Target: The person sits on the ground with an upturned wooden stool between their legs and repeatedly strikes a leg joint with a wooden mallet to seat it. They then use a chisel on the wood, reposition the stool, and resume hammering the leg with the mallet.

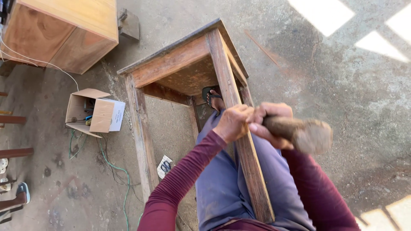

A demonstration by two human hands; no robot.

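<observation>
A worn wooden table [171, 64] lies tipped on its side on the concrete floor, legs pointing toward me. My left hand [232, 123] grips the nearest leg [252, 171] about halfway along it. My right hand [270, 124] is closed around the handle of a wooden mallet [310, 134], whose blurred head hangs just right of that leg. Both sleeves are maroon. My foot in a sandal [212, 97] rests on the floor inside the table frame.
An open cardboard box [95, 113] with small items sits on the floor at left, with green cable [113, 169] trailing from it. A light wooden cabinet [64, 32] stands at top left. Another person's foot [20, 194] shows at the left edge.
</observation>
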